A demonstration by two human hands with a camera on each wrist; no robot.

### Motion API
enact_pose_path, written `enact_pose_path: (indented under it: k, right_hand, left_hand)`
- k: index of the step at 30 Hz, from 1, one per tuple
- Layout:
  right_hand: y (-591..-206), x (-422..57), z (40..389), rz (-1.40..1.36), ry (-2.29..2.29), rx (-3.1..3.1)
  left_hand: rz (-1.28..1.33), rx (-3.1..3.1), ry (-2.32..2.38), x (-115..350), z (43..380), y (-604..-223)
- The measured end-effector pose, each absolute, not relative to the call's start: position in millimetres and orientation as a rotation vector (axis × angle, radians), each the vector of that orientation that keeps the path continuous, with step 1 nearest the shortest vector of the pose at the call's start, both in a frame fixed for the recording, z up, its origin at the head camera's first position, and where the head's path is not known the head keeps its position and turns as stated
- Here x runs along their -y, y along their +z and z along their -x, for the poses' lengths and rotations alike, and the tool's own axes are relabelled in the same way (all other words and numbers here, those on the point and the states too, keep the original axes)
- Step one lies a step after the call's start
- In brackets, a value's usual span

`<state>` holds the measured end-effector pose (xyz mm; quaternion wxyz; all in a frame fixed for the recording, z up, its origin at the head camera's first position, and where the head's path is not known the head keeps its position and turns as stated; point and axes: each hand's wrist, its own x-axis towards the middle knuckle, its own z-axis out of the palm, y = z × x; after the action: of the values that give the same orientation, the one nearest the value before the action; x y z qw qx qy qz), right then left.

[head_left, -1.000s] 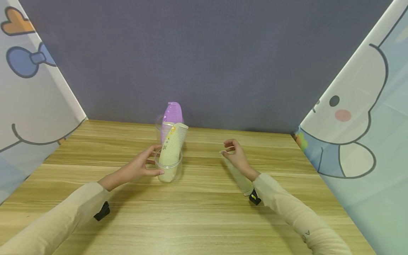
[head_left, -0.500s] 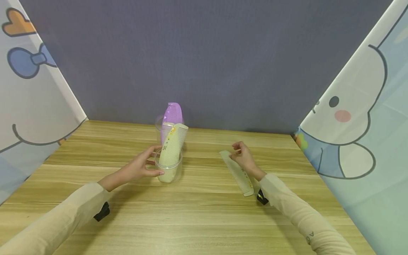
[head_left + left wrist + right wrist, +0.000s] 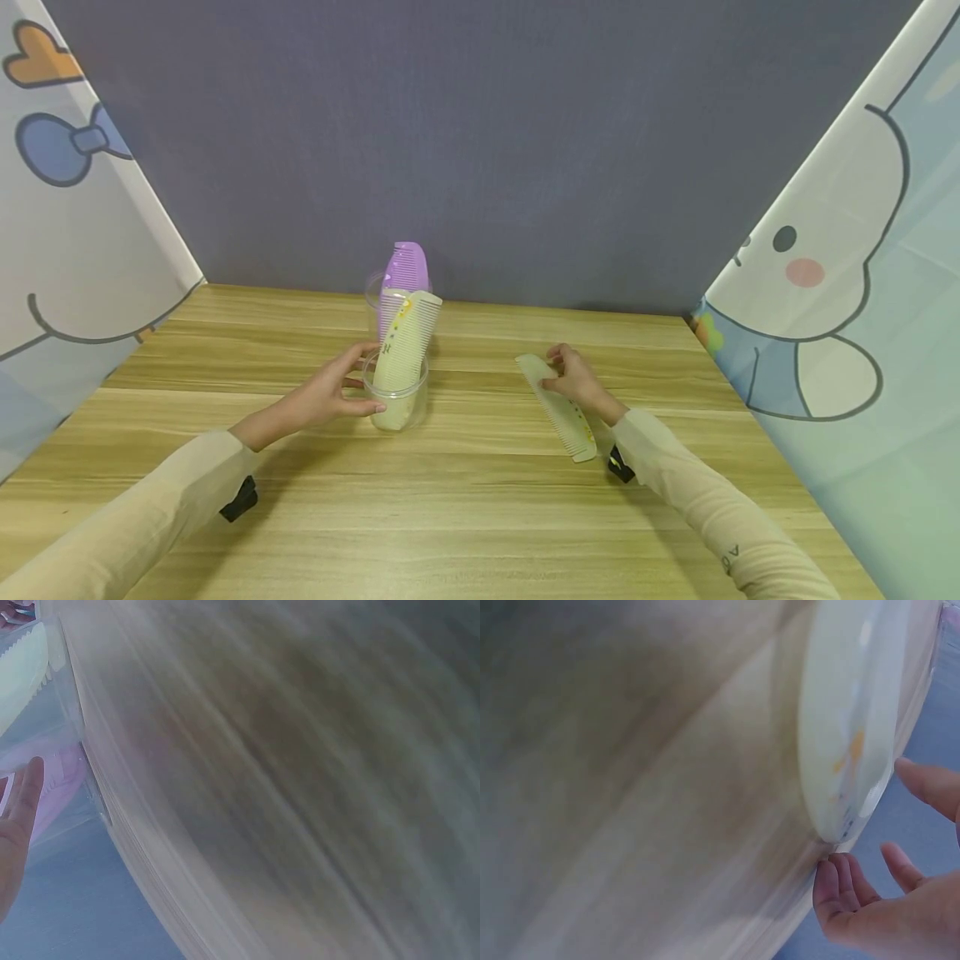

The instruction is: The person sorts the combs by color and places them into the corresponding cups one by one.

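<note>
My left hand (image 3: pixel 330 392) holds a clear plastic cup (image 3: pixel 420 408), thumb at the front and fingers round its left side. A cream comb (image 3: pixel 405 350) with a yellow pattern stands tilted in that cup. Behind it is a second clear cup (image 3: pixel 372 312) with a purple comb (image 3: pixel 407 268); another cream comb shows there, partly hidden. On the right, a cream comb (image 3: pixel 558 412) lies flat on the table. My right hand (image 3: pixel 577 385) is over its far part, thumb near the toothed edge. The right wrist view shows bent fingers (image 3: pixel 832 889) beside the comb (image 3: pixel 847 720), with gaps between.
The wooden table (image 3: pixel 465 517) runs back to a dark grey panel (image 3: pixel 495 150). Cartoon-printed sheets stand at the left (image 3: pixel 82 242) and right (image 3: pixel 825 367). Black wrist cameras hang under both sleeves.
My right hand has moved right along the comb's far part, then lowered toward its edges, uncovering the patterned side. The left hand and both cups have stayed in place.
</note>
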<state>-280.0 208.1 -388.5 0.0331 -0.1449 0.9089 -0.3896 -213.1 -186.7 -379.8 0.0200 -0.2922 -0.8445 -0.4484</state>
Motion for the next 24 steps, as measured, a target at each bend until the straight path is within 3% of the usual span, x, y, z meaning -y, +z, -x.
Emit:
enact_pose_path:
  k: [24]
  right_hand:
    - [-382.1, -199.4, 282.9, 0.328, -1.021, -2.763]
  left_hand:
    - [0.925, 2.613, -1.352, 188.5, 213.5, -382.3]
